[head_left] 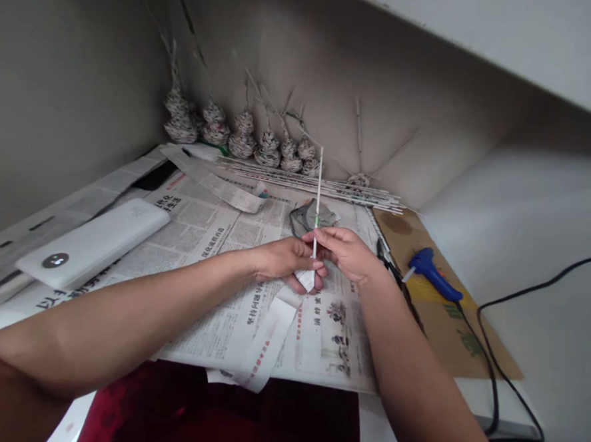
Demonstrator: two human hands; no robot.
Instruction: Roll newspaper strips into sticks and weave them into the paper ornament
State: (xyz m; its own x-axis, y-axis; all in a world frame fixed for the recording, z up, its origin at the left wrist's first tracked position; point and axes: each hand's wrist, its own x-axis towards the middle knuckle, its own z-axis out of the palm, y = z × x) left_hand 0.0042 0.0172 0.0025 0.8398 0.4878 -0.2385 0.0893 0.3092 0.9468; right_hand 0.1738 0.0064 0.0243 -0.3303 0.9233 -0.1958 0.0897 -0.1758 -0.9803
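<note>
Upright between my hands stands a thin white rolled paper stick (319,189), with a strip of newspaper (271,336) running from its lower end down over the table's front edge. My left hand (290,262) is closed around the lower end, where the strip wraps it. My right hand (343,252) pinches the stick a little higher, its thumb and fingertips on the paper. Both hands are above the newspaper-covered table (235,297). Just behind them lies a grey crumpled piece (303,216) whose kind I cannot make out.
Several woven paper gourds (243,134) line the back wall, behind a bundle of paper sticks (308,182). A loose paper strip (222,186) lies at centre-left, a white power bank (94,242) farther left. At right, a blue glue gun (435,275) with a black cord rests on cardboard (488,346).
</note>
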